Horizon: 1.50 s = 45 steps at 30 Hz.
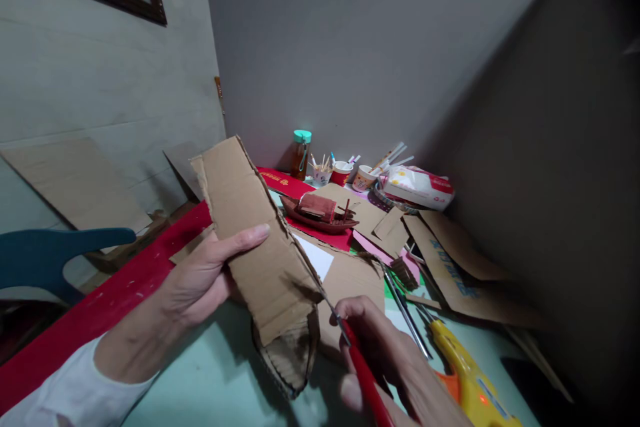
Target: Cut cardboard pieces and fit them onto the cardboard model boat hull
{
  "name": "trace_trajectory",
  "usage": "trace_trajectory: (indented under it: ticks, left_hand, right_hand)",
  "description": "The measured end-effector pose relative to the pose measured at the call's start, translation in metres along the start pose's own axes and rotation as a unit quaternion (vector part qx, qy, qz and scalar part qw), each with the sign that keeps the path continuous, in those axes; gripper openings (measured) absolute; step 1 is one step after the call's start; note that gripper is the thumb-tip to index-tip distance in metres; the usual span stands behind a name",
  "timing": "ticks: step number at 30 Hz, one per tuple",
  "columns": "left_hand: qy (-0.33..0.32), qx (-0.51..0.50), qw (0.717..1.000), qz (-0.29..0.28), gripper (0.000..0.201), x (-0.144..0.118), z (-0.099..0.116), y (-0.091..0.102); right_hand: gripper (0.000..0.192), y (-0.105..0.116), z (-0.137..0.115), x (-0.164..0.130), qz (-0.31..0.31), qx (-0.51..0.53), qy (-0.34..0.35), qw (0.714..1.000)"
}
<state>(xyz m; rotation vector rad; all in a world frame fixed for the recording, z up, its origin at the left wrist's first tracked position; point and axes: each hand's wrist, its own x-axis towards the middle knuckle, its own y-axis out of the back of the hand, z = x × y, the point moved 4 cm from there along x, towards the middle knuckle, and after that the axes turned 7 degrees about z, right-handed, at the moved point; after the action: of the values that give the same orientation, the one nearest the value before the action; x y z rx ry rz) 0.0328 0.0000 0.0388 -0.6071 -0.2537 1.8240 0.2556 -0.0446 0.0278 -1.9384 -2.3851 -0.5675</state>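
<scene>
— How is the cardboard strip (253, 240) held?
— It is gripped by the left hand (200, 280), thumb closed over its face, above the surface (210, 373); its long axis runs from eleven to five o'clock.
— And the right hand (395, 360)?
— It is closed on red-handled scissors (357, 353), blades met at the strip's lower edge, toward ten o'clock.

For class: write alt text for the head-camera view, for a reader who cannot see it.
A left hand holds a cardboard strip while the right hand cuts it with red scissors above a cluttered table.
</scene>
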Motion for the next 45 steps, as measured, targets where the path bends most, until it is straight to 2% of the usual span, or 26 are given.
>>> trace_trajectory:
  ticks: [3,10,16,20,24,28,32,36,41,45]
  left_hand:
    - [0.006,-0.006,1.0,0.002,0.037,0.0,-0.002,0.0]
    - [0.022,-0.004,1.0,0.007,0.034,0.002,-0.004,0.0]
    - [0.048,-0.011,0.999,0.019,0.035,0.004,-0.011,0.0]
    - [0.061,-0.014,0.998,0.022,0.033,0.005,-0.015,0.0]
    - [0.083,-0.019,0.996,0.035,0.031,0.002,-0.015,-0.003]
    - [0.046,0.015,0.999,0.019,0.028,-0.001,-0.013,-0.006]
    - [0.019,0.007,0.999,-0.026,0.028,-0.002,-0.016,-0.007]
    - [0.032,0.003,0.999,-0.016,0.025,-0.004,-0.018,-0.004]
    - [0.02,0.004,1.0,0.005,0.03,-0.003,-0.017,-0.004]
    - [0.019,0.024,0.999,0.013,0.033,-0.002,-0.017,-0.006]
  right_hand:
    - [0.023,-0.002,-0.001,0.003,-0.017,-0.023,-0.002,1.0]
    - [0.016,0.0,-0.003,0.003,0.007,-0.067,0.047,0.997]
    - [0.02,0.0,-0.001,0.001,0.03,-0.08,0.09,0.992]
    - [0.024,-0.003,0.0,0.003,0.017,-0.106,0.111,0.988]
    - [0.019,-0.004,-0.002,0.003,-0.007,-0.109,0.105,0.988]
    - [0.011,-0.005,-0.004,0.002,0.006,-0.13,0.082,0.988]
    - [0.014,-0.005,-0.006,0.001,0.009,-0.086,0.08,0.993]
    - [0.024,-0.004,-0.004,-0.001,0.03,-0.078,0.096,0.992]
    - [0.031,-0.006,-0.002,-0.002,-0.002,-0.053,0.122,0.991]
    - [0.027,-0.005,-0.001,-0.001,-0.001,-0.078,0.117,0.99]
